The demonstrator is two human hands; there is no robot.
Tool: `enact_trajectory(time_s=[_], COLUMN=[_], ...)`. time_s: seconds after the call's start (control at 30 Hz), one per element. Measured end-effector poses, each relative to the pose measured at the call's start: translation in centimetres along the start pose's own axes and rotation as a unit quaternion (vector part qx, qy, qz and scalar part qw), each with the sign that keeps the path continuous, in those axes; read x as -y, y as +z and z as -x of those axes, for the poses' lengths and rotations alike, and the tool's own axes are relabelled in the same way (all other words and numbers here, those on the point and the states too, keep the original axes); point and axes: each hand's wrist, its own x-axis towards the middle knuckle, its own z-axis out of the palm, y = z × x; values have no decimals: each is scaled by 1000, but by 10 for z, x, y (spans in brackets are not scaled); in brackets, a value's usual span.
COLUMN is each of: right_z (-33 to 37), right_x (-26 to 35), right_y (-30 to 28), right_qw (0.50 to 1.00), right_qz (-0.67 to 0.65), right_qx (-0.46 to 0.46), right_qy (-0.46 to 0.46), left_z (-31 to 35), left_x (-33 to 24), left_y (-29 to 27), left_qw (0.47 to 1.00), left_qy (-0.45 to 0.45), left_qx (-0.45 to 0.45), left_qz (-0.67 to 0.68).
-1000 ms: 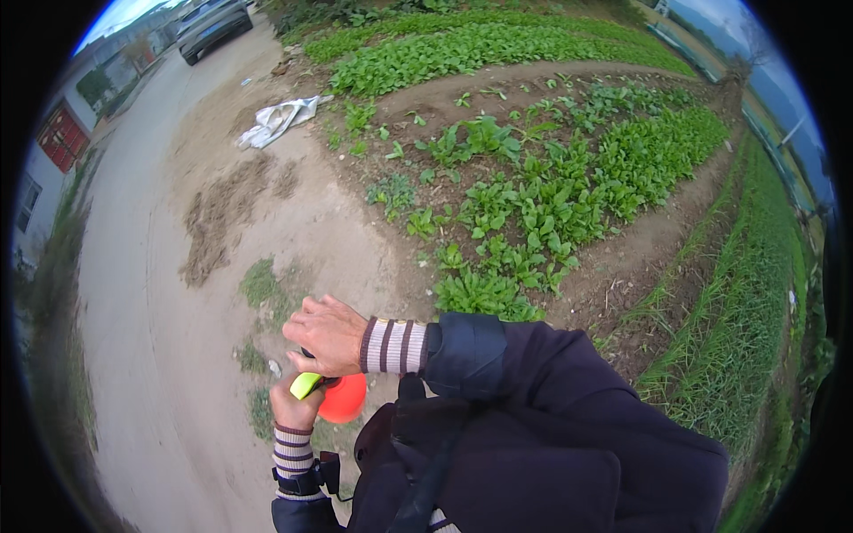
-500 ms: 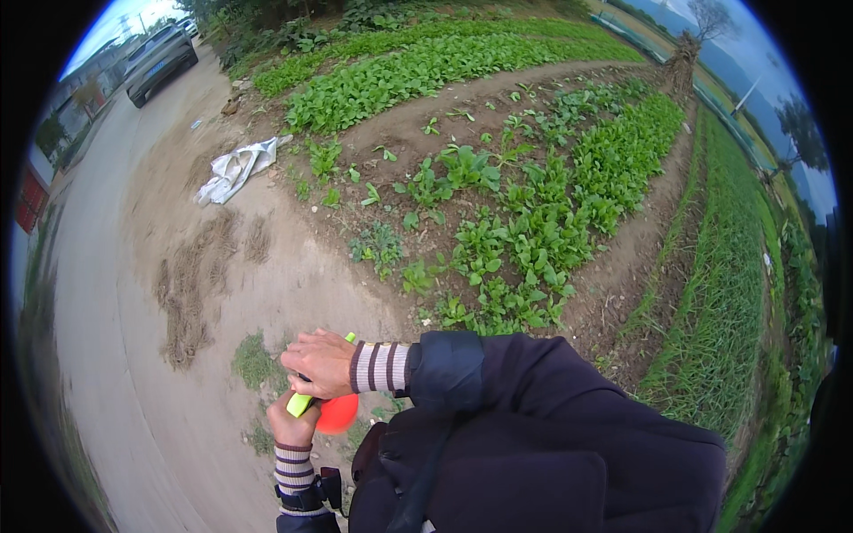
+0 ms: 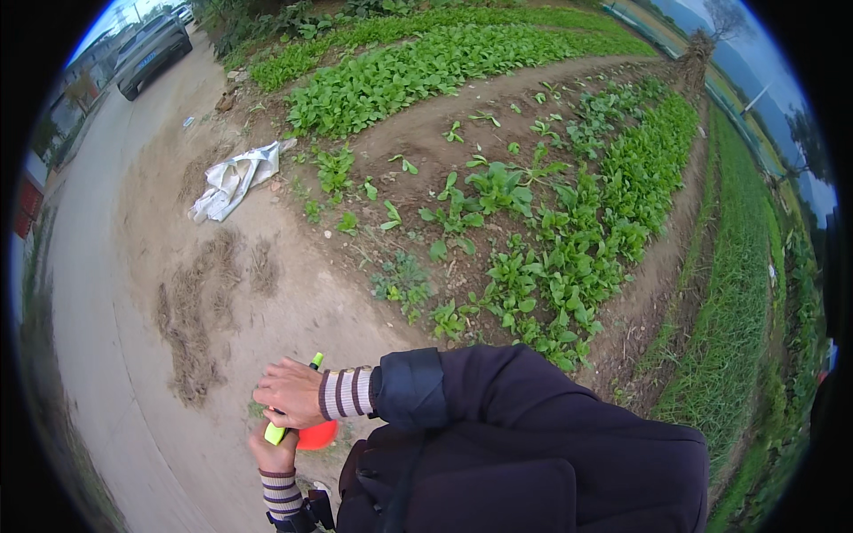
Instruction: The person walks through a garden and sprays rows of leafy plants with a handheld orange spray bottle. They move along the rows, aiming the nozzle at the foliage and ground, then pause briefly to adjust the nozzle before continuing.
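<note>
My right hand (image 3: 291,391) lies across a bright yellow-green bar (image 3: 276,433) with a dark part, its fingers closed over it. The bar's far tip sticks out past my right wrist. Just below, my left hand (image 3: 274,455) is closed around the near end of the same bar. Under the hands shows a smooth red-orange thing (image 3: 318,436) with a curved edge, partly covered by my right wrist. Whether it joins the bar is hidden, and I cannot make out what kind of tool this is.
Rows of leafy greens (image 3: 533,293) grow in dark soil ahead and to the right. A crumpled white sack (image 3: 233,185) lies on the dirt near dry straw (image 3: 200,311). At left runs a concrete road (image 3: 89,266) with a parked grey car (image 3: 153,53).
Both hands, still on the yellow-green bar, sit a little lower and farther left in the view. The red-orange thing has shifted with them, and the surroundings have moved slightly as my head turned.
</note>
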Motion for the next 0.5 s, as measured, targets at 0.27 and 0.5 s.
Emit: enact_trajectory(time_s=[0.27,0.5], right_z=[-90,-169], right_x=[-78,-158], right_y=[-24,-24], right_qw=[999,995], right_qz=[23,41], right_qx=[-21,-50], right_qy=[15,77], left_z=[-128,-260], left_x=[-25,-2], left_y=[-17,-32], left_qw=[998,994], left_qy=[55,78], left_qx=[17,77], left_qz=[-19,15])
